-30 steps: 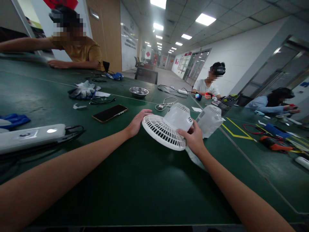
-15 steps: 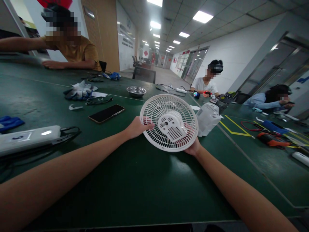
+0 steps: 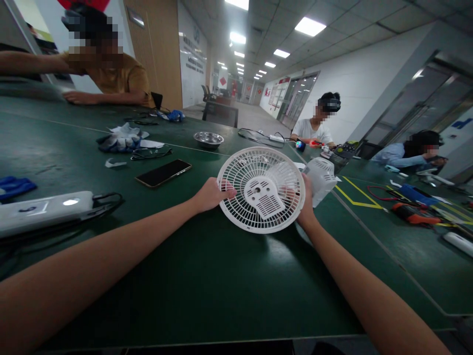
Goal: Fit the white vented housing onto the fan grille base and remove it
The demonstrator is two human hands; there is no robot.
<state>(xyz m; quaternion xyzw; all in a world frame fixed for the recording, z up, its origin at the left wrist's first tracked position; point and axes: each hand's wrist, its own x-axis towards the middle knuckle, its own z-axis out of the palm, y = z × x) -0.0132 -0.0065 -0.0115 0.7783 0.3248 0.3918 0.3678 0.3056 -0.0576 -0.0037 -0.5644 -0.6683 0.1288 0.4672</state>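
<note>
Beyond, on the green tabletop (image 3: 207, 281), sits a metal bowl (image 3: 209, 145), contents unclear; both hands (image 3: 207, 195) clamp a white fan grille (image 3: 263, 191).

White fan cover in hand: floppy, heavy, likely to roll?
The fan cover looks stiff: its rim shows no sag between the left hand and the right hand. Probably light for its size, as much of it is open slots. It may roll if stood on edge, since the rim is circular.

The fan grille (image 3: 263, 195) is smooth plastic, the bowl (image 3: 209, 140) glossy metal
</note>
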